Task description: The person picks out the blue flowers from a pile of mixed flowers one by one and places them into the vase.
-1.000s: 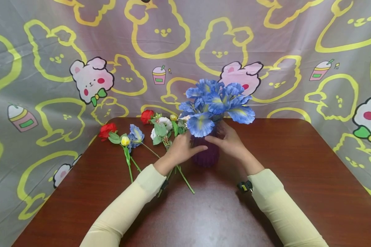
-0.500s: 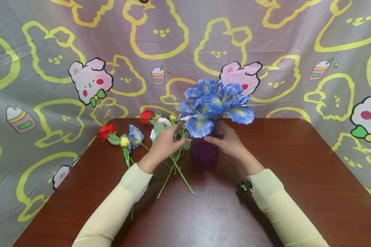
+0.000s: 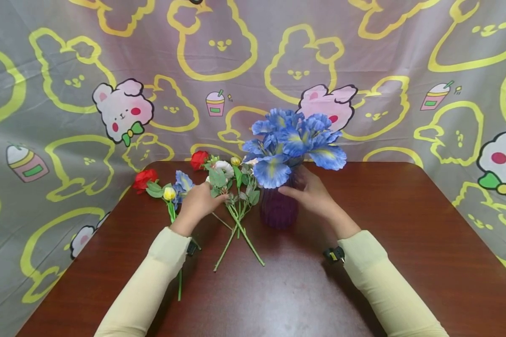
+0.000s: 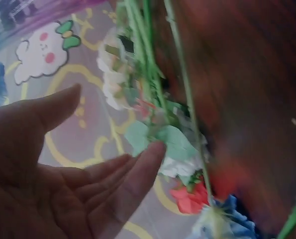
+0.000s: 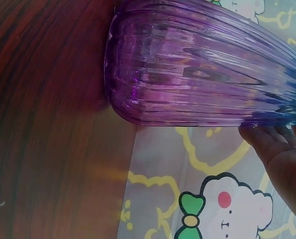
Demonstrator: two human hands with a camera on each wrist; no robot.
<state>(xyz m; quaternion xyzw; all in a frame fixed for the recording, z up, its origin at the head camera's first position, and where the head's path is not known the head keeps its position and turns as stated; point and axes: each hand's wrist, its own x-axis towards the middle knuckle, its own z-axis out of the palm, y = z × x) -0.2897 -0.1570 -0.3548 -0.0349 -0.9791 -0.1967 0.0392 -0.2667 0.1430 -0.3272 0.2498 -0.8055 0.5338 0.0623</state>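
Observation:
A ribbed purple glass vase [image 3: 279, 210] stands upright on the table, filled with several blue irises [image 3: 295, 140]. My right hand [image 3: 318, 199] holds the vase near its neck, thumb in front; the right wrist view shows fingers against the glass [image 5: 197, 74]. My left hand [image 3: 197, 203] hovers over the loose flowers, fingers extended, holding nothing. Just beyond it is a single blue iris [image 3: 183, 183], partly hidden by the hand. White flowers [image 3: 224, 168] with green leaves lie to its right, their stems crossing. In the left wrist view, the fingertips [image 4: 157, 149] overlap green leaves; contact cannot be told.
Red flowers [image 3: 199, 160] lie at the back left, another by the left table edge. A yellow tulip [image 3: 169, 193] lies beside the left hand, its long stem pointing toward me. A patterned cloth [image 3: 236, 47] hangs behind the brown table [image 3: 405, 262].
My left hand has left the vase and moved left over the loose flowers. The right hand stays at the vase, and the vase with its irises is nearly unmoved.

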